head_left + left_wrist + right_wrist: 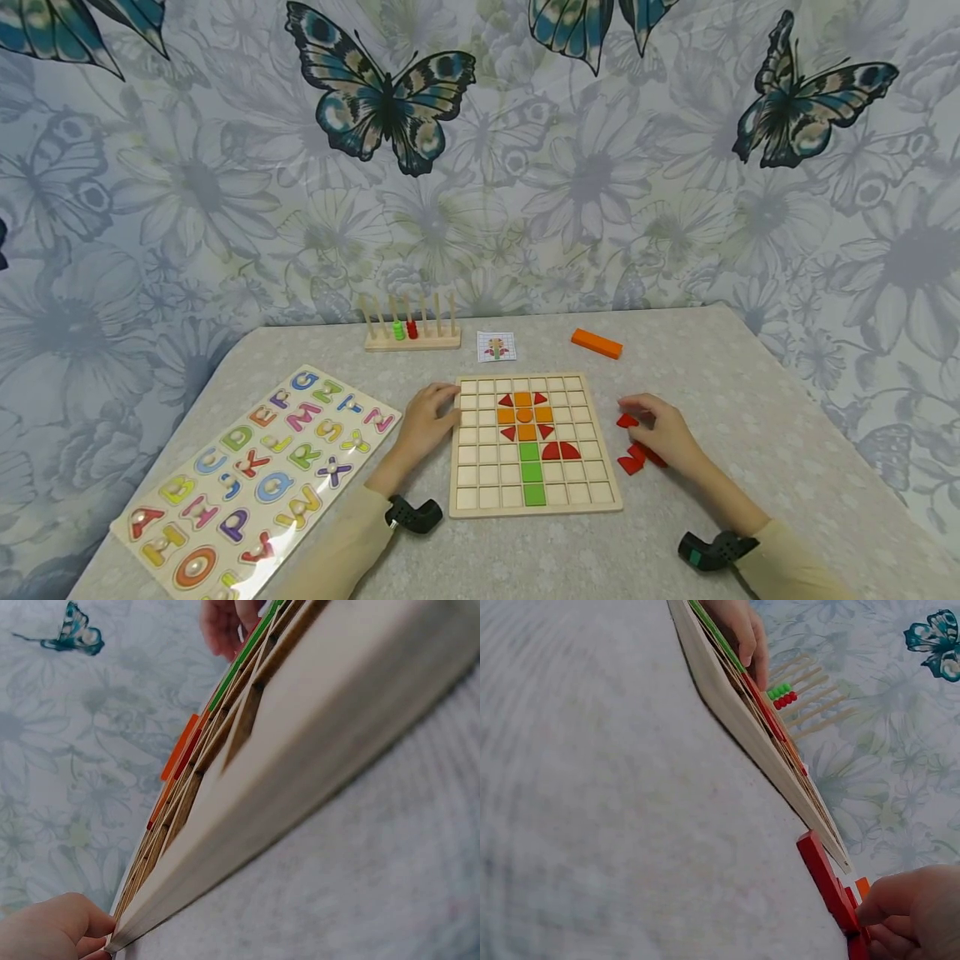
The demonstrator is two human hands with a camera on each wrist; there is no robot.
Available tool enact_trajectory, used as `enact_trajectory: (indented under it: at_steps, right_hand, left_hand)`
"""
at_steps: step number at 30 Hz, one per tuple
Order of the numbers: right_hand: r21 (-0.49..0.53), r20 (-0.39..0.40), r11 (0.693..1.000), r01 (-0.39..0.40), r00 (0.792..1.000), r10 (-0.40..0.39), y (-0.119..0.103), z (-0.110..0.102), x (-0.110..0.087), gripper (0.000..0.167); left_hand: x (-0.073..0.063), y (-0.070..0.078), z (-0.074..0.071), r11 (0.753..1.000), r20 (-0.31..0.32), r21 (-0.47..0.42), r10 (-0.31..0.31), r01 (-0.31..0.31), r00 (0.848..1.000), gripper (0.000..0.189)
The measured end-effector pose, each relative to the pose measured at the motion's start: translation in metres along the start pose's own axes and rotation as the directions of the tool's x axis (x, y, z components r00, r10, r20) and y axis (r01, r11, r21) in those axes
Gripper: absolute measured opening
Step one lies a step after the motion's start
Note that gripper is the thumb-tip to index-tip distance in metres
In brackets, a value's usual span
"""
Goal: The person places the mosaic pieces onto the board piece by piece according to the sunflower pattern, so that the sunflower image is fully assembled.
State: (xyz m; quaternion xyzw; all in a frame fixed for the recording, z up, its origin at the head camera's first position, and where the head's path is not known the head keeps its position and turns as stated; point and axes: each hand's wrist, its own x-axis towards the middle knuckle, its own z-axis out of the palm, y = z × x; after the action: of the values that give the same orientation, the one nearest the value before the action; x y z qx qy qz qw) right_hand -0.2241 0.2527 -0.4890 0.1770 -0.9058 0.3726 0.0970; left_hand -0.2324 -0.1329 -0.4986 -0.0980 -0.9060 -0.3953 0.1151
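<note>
A wooden grid board (480, 497) lies mid-table, with orange, red and green pieces set in its squares. My left hand (425, 425) holds the board's left edge near the far corner; in the left wrist view its fingers (82, 919) are bent at that corner. To the right of the board, my right hand (667, 433) is low over several loose red pieces (631, 464). One red piece (627, 421) sits between its thumb and forefinger. In the right wrist view the thumb side (885, 896) partly hides the red pieces (829, 881).
A letter puzzle board (247, 500) lies at the left. Behind the grid board are a peg stand (412, 342) with green and red beads, a small pattern card (496, 347) and an orange bar (597, 343). A butterfly-patterned cloth (525, 208) hangs beyond the table.
</note>
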Motion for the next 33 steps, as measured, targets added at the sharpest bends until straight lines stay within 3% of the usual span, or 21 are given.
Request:
enact_trajectory:
  at_steps: [7,10,17,24,28,33]
  right_hand:
    - [0.142,0.032,0.985,0.094,0.995,-0.1,0.001,0.003,0.001,0.035]
    - [0.174,0.06,0.981,0.09,0.993,-0.101,0.001,0.004,0.001,0.037]
    - [0.116,0.146,0.993,-0.007,0.989,-0.01,-0.007,-0.002,0.001,0.041]
    - [0.08,0.124,0.997,-0.019,0.992,0.009,-0.002,0.0,0.003,0.038]
    - [0.089,0.112,0.996,0.003,0.994,-0.013,-0.005,0.002,0.002,0.037]
    - [0.139,0.122,0.987,0.078,0.988,-0.095,-0.018,0.009,-0.002,0.037]
  left_hand:
    - [0.001,-0.001,0.0,1.0,-0.002,-0.002,-0.001,0.001,1.0,0.04]
    - [0.001,-0.003,-0.001,1.0,-0.001,-0.001,0.001,-0.001,1.0,0.039]
    - [0.002,-0.005,0.0,1.0,0.007,-0.002,-0.003,0.003,1.0,0.039]
    - [0.002,-0.005,0.0,1.0,-0.005,0.002,0.008,-0.008,1.0,0.04]
    - [0.002,-0.004,0.001,1.0,-0.009,0.0,0.007,-0.007,1.0,0.04]
    - [0.002,-0.004,0.002,1.0,-0.005,0.008,0.007,-0.007,1.0,0.039]
